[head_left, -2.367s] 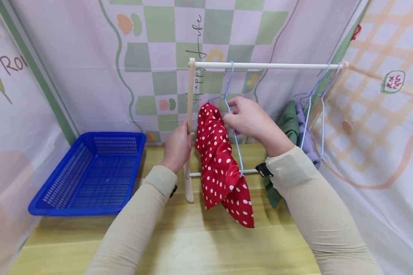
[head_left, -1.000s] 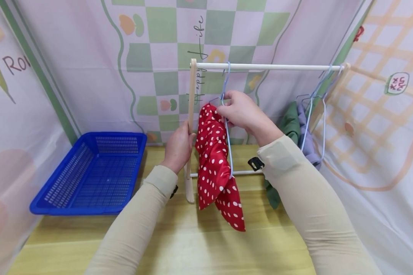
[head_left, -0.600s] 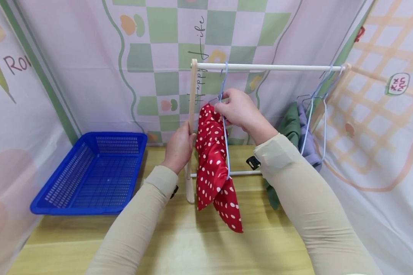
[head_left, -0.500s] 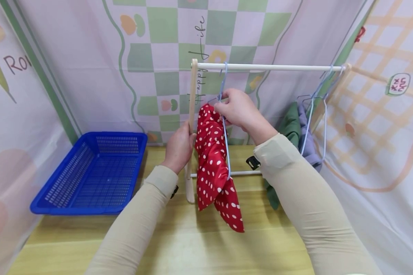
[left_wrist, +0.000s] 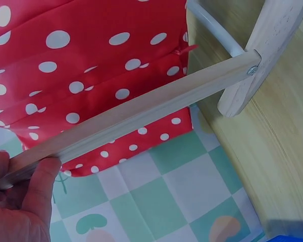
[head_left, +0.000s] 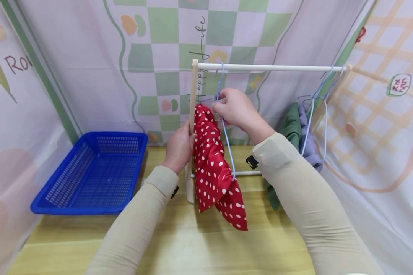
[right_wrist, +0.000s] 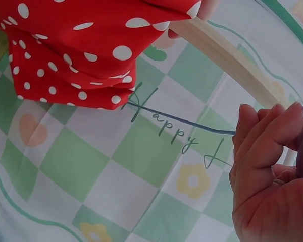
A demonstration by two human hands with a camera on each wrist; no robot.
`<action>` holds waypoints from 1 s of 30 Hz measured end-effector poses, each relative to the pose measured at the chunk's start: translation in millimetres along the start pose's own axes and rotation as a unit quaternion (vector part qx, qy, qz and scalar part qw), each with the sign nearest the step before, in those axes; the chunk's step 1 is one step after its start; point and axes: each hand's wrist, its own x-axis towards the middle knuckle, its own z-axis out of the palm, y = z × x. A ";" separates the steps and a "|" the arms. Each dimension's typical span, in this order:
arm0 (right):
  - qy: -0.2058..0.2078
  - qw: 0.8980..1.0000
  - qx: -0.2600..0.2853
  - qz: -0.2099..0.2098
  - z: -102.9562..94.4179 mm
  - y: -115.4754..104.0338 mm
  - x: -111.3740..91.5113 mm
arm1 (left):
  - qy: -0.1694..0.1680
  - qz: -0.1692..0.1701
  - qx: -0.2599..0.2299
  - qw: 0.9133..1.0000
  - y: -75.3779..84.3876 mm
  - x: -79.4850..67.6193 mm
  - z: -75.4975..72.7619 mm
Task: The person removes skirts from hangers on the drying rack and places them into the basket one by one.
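Note:
My left hand grips the left wooden post of a small clothes rack; in the left wrist view its thumb and fingers wrap the post. With my right hand I pinch a light blue hanger just below its hook, which sits over the white rail near the left end. Red cloth with white dots hangs folded over that hanger, close against the post. In the right wrist view, one hanger arm runs from my fingers into the cloth.
At the rail's right end hang a green cloth and a purple cloth on blue hangers. A blue plastic basket stands left on the wooden table. Printed fabric walls enclose the back and sides.
My right hand and the hanger with the dotted cloth have shifted left along the rail, toward the post. The hanger has turned slightly. My left hand stays on the post.

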 end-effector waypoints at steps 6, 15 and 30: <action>0.012 0.999 -0.048 -0.009 2.1 -0.9 2.7 | 0.003 0.005 -0.004 1.000 -1.3 -0.1 -0.3; 0.059 0.992 -0.104 -0.038 6.3 1.0 3.9 | 0.002 0.004 -0.007 1.000 -1.0 1.7 -1.8; 0.073 0.990 -0.116 -0.044 7.9 6.4 9.3 | 0.026 0.009 -0.016 0.999 -5.9 -5.2 -0.4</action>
